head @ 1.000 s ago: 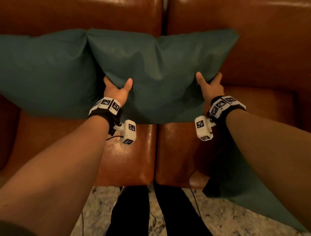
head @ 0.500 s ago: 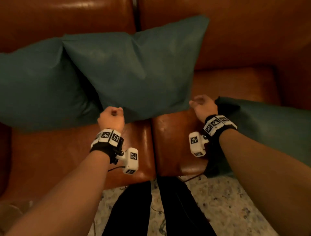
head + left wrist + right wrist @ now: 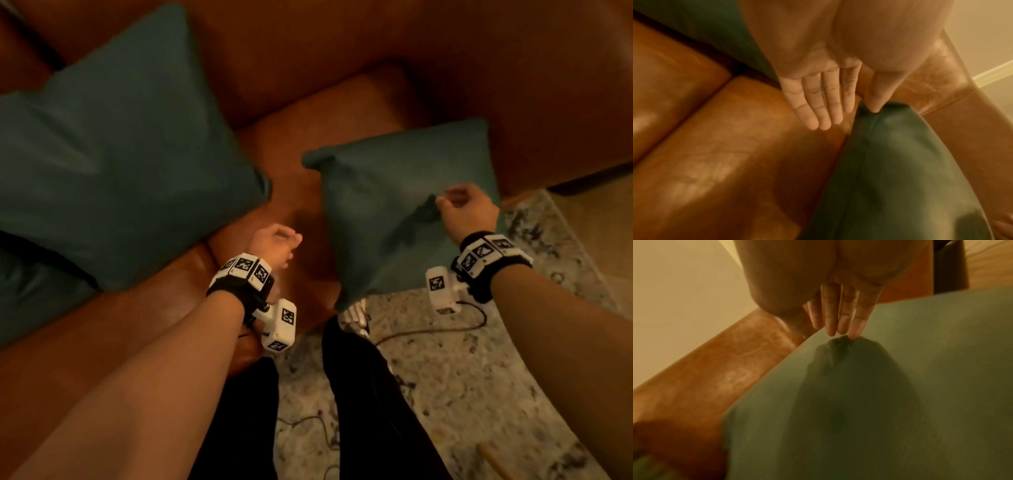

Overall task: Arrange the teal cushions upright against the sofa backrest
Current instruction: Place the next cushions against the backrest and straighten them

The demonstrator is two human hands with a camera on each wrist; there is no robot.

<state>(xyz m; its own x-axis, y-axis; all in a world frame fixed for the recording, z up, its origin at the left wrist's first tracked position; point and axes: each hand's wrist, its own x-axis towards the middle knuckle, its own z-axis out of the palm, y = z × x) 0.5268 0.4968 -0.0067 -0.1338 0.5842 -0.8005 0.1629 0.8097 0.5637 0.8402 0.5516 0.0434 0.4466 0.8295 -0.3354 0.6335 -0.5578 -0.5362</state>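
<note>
Two teal cushions lean on the brown leather backrest (image 3: 342,41): a large one (image 3: 113,147) and another partly behind it at the lower left (image 3: 30,291). A third teal cushion (image 3: 394,212) lies flat on the right end of the seat (image 3: 325,113), overhanging its front edge. My right hand (image 3: 459,209) is over that cushion (image 3: 900,386). In the right wrist view its fingertips (image 3: 855,334) touch the fabric with fairly straight fingers. My left hand (image 3: 274,243) hovers over the seat between the cushions, holding nothing. Its straight fingers (image 3: 818,113) are beside the flat cushion's corner (image 3: 890,146).
A speckled rug (image 3: 462,377) lies in front of the sofa with a dark cable (image 3: 428,332) across it. My legs in black trousers (image 3: 370,411) stand at the seat's front edge. Pale flooring (image 3: 599,222) shows at the right.
Both hands let go of the middle cushion, which stays leaning on the backrest. The view swung right, and my right hand moved onto the flat cushion at the right end.
</note>
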